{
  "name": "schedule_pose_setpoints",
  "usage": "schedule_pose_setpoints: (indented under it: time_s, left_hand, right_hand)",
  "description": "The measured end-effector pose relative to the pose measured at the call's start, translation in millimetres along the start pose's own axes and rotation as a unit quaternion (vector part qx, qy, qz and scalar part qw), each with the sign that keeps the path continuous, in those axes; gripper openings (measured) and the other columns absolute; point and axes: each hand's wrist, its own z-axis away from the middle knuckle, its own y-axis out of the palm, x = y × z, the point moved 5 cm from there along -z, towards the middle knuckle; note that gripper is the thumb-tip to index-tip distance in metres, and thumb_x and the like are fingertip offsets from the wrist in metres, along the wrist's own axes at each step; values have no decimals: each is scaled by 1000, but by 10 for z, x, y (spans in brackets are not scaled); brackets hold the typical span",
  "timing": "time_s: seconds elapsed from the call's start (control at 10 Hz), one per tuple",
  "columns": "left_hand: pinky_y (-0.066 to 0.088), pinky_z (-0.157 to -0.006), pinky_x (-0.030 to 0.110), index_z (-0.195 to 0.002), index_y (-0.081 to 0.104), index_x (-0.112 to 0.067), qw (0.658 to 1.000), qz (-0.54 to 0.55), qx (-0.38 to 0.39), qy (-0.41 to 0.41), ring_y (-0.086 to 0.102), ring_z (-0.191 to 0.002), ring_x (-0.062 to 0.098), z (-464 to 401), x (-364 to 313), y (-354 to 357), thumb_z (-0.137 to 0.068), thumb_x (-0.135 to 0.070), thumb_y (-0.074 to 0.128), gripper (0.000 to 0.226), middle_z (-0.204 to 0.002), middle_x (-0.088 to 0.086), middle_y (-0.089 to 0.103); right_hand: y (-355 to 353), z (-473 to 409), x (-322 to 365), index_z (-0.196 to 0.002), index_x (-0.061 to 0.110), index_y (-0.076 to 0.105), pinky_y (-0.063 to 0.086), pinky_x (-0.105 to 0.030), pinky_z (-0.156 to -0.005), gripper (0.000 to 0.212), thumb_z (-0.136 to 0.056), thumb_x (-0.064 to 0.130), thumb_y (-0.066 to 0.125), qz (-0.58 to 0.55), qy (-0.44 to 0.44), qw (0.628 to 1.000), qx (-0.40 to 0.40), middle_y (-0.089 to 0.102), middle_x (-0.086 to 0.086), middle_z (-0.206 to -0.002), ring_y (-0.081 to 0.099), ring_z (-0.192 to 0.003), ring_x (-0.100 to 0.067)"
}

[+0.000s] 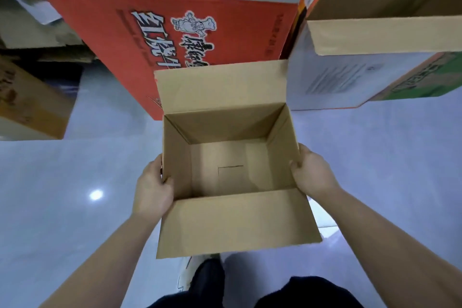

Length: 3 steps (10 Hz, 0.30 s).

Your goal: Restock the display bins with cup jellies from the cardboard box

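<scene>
Both hands hold an open cardboard box (230, 172) above the floor (62, 182). Left hand (152, 187) grip clamps the left wall. Right hand (312, 170) grip clamps the right wall.

both bare forearms reached forward and inward. the left hand (152, 189) gripped one side wall of the cardboard box (175, 157), thumb hooked over its rim; the right hand (312, 172) clasped the opposite wall, fingers curled.

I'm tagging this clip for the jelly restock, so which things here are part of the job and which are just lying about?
Part of the job:
open cardboard box, nothing visible inside
left hand and right hand gripping its side walls

Lying about:
red printed carton
white and green carton
brown carton
</scene>
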Motion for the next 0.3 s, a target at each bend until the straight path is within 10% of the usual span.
schedule_pose_setpoints:
  time_s: [0.3]
  left_hand:
    - [48,-85,31,-128,47,-32,997,75,-12,-2,53,-114,18,19,133,-251,-88,-24,62,44,-132,-2,50]
  right_hand:
    - [-334,192,-199,-132,17,44,46,-31,-86,53,-86,36,61,-117,19,993,-24,54,-5,-127,56,-110,-21]
